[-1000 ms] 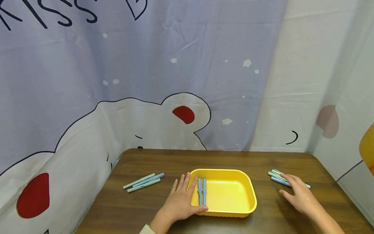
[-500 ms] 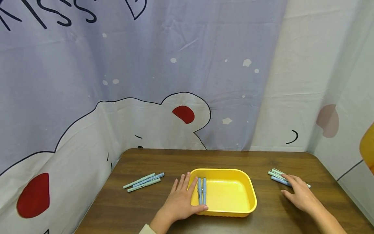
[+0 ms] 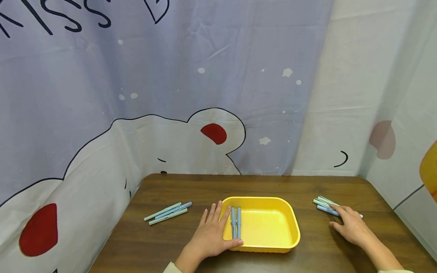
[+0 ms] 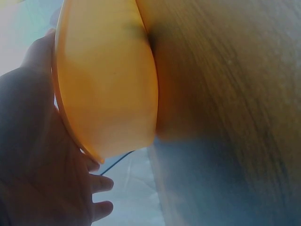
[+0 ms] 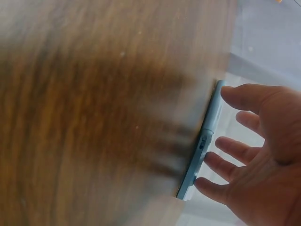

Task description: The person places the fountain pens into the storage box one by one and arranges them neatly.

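In the head view my left hand point(image 3: 209, 237) rests on the left rim of a yellow plastic tray point(image 3: 269, 227), fingers straight and spread, thumb over the near left corner. Two blue pens point(image 3: 238, 223) lie side by side inside, along the tray's left wall. At the right, my right hand point(image 3: 351, 226) hovers low over a small bunch of green and blue pens point(image 3: 327, 211), partly covering them. In the right wrist view a blue-grey pen point(image 5: 203, 139) lies on the table; the loosely bent fingers and thumb are close to it. Whether they touch it I cannot tell.
Left of the tray, several green and light blue pens point(image 3: 168, 216) lie in a loose bunch on the brown wooden table point(image 3: 191, 185). A printed curtain point(image 3: 218, 83) hangs behind the table's far edge and along its sides.
My right hand has shifted very slightly right over the pens. The left hand, the tray and the pens stay where they were.
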{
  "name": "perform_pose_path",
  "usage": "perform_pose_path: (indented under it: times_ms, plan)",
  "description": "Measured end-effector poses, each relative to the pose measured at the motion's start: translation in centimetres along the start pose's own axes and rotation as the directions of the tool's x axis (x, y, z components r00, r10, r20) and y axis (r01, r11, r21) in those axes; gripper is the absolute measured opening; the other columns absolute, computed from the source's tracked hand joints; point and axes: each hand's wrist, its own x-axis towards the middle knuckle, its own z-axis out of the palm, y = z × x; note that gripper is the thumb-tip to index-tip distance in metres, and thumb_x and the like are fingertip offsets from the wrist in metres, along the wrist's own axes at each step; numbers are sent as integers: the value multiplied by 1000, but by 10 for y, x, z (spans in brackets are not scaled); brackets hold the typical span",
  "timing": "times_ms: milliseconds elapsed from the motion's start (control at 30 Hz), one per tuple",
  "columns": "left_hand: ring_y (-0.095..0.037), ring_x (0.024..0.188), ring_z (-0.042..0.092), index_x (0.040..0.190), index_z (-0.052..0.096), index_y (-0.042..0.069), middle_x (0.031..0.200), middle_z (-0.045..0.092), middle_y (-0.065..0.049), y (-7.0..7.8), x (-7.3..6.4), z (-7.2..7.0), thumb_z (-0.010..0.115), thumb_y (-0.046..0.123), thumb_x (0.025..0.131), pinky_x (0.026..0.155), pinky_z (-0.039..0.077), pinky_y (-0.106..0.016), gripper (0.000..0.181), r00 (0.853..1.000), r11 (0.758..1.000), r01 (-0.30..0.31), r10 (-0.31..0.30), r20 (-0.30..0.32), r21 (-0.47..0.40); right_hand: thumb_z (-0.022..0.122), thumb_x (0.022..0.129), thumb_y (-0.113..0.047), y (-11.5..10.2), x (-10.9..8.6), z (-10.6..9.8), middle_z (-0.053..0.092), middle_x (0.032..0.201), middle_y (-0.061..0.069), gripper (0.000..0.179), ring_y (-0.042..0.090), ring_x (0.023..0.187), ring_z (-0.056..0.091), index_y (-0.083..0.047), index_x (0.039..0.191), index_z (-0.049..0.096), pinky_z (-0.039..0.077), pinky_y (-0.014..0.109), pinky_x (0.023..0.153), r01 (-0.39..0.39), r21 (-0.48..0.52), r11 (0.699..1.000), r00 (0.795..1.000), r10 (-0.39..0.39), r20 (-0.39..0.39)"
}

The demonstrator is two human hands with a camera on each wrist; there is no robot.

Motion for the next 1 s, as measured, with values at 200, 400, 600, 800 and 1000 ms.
perform_pose_path:
  times_ms: [200,400,600,800,1000]
  plan:
    - [-38,155,12,164,21,18,170,8,-14,0,0,1,50,84,84,122,13,-60,107,1000,1000,-3,3,-5,12,76,86,-14,2,0,1,50,129,42,56,63,113,46,4,135,55,40,75,85,-15,-21,1000,1000,15,17]
    - [-38,155,13,163,21,18,170,9,-15,-1,0,3,51,83,84,122,13,-61,107,1000,1000,-9,9,-15,11,77,85,-10,1,3,2,52,124,40,48,62,109,49,3,129,62,43,74,80,-23,-75,997,999,25,23]
    - [-39,155,14,163,22,17,169,10,-16,-1,0,4,53,82,84,121,13,-62,107,1000,1000,-10,10,-24,4,74,84,-3,-1,4,3,56,120,37,43,58,106,52,1,125,64,44,72,78,-24,-106,994,999,27,22]
    - [-38,155,13,163,22,18,170,9,-15,-2,2,6,52,83,83,122,13,-61,107,1000,1000,-5,5,-27,8,68,79,9,-4,6,3,62,109,27,39,55,105,57,-1,116,65,47,66,83,4,-82,997,1000,-2,22]
    - [-38,155,14,163,22,18,170,10,-15,-1,0,4,51,84,83,121,14,-61,107,1000,1000,-5,5,-27,7,62,77,11,-8,10,1,65,98,15,36,44,97,64,-1,110,63,51,58,80,-3,-71,997,998,8,65]
